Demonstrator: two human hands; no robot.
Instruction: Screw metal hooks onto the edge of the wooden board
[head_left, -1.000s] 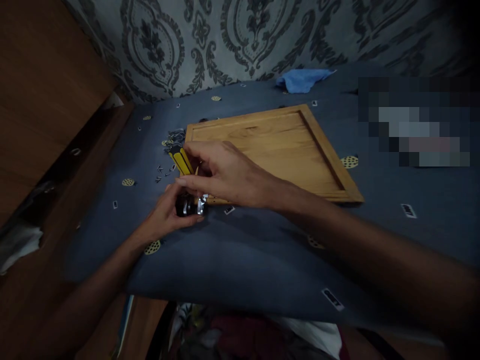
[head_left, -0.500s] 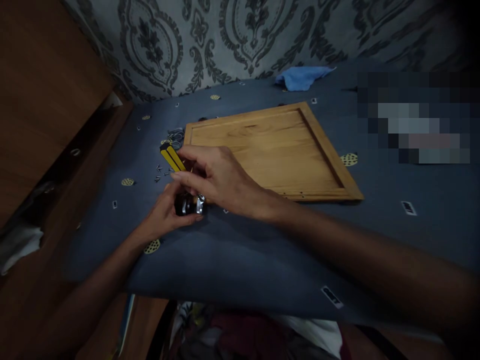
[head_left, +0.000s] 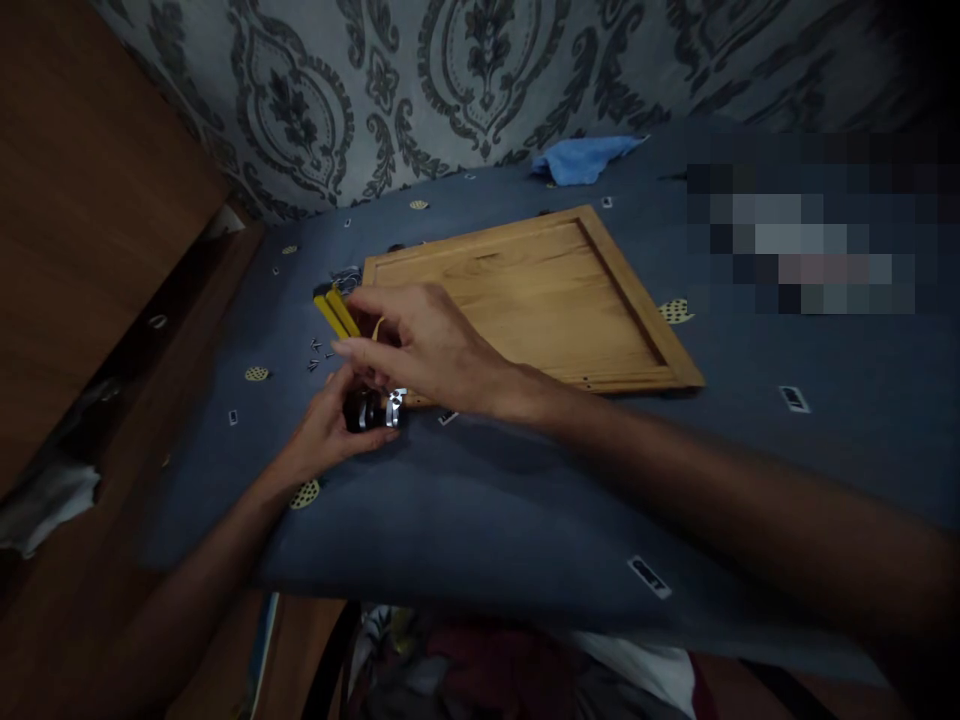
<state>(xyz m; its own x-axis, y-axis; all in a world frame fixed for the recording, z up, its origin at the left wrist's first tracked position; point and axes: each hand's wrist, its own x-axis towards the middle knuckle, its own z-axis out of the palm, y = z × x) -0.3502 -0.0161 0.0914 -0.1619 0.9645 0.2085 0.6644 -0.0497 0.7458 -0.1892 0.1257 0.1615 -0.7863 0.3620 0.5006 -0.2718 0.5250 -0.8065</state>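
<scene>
My right hand (head_left: 420,335) is closed around a screwdriver with a yellow and black handle (head_left: 337,311); the handle's end sticks out up and to the left, and its tip is hidden. Just below, my left hand (head_left: 322,425) grips a shiny metal hinge (head_left: 393,408) between thumb and fingers, at the near left corner of a framed wooden panel (head_left: 517,300). The panel lies flat, with small dark holes along its near edge. Several small screws (head_left: 313,356) lie beyond my left hand, beside a heap of metal pieces (head_left: 346,279).
A blue patterned cloth (head_left: 480,520) covers the work surface. Toward the back wall lies a crumpled blue rag (head_left: 585,160). A brown wooden cabinet (head_left: 90,200) stands along the left side. A blurred-out patch hides the right back area.
The view has shifted slightly, so the panel and rag sit a little further left. Both hands keep their grips in nearly the same place.
</scene>
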